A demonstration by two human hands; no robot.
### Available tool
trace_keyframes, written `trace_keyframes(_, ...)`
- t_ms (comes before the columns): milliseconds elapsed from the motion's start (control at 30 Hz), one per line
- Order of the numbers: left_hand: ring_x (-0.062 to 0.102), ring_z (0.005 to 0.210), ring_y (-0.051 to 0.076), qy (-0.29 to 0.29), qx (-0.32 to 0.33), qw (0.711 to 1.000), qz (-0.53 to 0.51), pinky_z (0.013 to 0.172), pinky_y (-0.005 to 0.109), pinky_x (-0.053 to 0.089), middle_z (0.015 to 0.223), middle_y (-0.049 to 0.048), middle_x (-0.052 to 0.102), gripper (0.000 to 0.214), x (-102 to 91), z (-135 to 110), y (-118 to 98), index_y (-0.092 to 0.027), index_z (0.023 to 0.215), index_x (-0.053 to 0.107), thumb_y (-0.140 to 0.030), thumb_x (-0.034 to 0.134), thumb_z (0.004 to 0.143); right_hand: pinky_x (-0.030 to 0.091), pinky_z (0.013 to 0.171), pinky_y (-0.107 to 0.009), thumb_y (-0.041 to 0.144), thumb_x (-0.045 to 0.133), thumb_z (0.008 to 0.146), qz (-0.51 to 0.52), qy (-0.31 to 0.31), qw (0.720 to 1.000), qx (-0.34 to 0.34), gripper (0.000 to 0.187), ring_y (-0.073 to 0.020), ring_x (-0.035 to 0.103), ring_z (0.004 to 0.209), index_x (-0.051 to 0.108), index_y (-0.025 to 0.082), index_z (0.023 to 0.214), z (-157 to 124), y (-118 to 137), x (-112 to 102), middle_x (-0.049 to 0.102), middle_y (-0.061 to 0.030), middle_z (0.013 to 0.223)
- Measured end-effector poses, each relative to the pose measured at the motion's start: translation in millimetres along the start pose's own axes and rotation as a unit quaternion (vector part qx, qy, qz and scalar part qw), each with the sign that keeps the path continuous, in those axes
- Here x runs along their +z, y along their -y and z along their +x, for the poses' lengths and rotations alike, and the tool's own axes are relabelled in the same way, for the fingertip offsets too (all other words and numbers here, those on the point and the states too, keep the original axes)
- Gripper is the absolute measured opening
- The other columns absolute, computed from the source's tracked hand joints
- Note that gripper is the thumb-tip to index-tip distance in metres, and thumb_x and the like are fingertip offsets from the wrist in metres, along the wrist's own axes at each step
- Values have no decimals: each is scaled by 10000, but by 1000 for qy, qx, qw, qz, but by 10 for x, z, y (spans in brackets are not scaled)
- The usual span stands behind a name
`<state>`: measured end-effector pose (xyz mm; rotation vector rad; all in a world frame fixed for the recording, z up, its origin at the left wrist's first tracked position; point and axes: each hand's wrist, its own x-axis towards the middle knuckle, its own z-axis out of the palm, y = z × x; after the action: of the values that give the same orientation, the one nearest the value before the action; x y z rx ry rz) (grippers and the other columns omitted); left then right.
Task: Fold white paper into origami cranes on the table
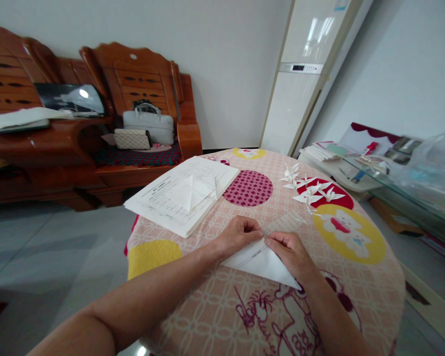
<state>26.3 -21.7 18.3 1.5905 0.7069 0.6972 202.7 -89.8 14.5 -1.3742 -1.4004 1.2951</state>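
Observation:
A white sheet of paper (pixel 257 261), folded into a triangle, lies on the round table (pixel 215 306) in front of me. My left hand (pixel 239 235) pinches its upper edge with curled fingers. My right hand (pixel 291 252) rests on the sheet's right side, fingers pressed together at the same top corner. Both hands meet at the fold's tip.
A stack of printed papers (pixel 163 207) with folded sheets (pixel 191 192) on top lies at the table's far left. Several white paper cranes (pixel 309 190) stand at the far right. A wooden bench (pixel 107 128) with bags, a tall white air conditioner (pixel 300 74) and a cluttered glass shelf (pixel 396 168) surround the table.

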Motion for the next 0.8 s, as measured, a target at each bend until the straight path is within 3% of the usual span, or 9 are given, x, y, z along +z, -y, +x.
trace_keyframes(167,428,547,68,13,-8,1000,0,497,185,302,588,-29,514,233,2,-4,7,-107,660,605,-326,652,724,208,439,-216,409,599,815,4,1,1000,11,325,-74,330,475,539,154,623,-10,-9,-6,391,60,521)
trace_keyframes(333,432,542,67,11,-8,1000,10,499,186,303,589,-28,517,246,-18,7,-27,-108,663,611,-337,640,746,241,443,-203,424,633,801,53,30,997,38,311,-75,378,475,595,141,676,-31,-30,-28,473,48,538)
trace_keyframes(500,568,669,108,83,-13,996,-25,580,194,389,772,32,648,371,-213,39,-33,-115,1008,653,-354,714,731,303,448,-199,395,703,747,140,-37,988,49,275,-88,443,479,623,138,688,-43,6,-32,546,28,547)
trace_keyframes(567,565,618,99,113,-35,992,-45,551,190,381,744,32,649,395,-288,43,-9,-108,1026,646,-341,734,719,352,472,-210,409,702,752,165,-49,984,49,281,-108,492,510,641,138,712,-51,24,-35,589,7,577)
trace_keyframes(700,576,613,101,45,-33,996,-70,532,185,380,742,36,643,365,-327,33,27,-101,996,639,-332,732,728,363,475,-223,482,668,769,148,-54,987,40,348,-121,501,512,657,139,714,-63,19,-80,609,-12,592)
trace_keyframes(800,582,660,100,6,11,999,-49,569,189,414,806,37,641,390,-290,22,-18,-111,1052,626,-295,736,726,307,454,-215,438,684,761,43,-48,998,-10,303,-99,441,485,650,147,683,-62,-1,-123,548,19,557)
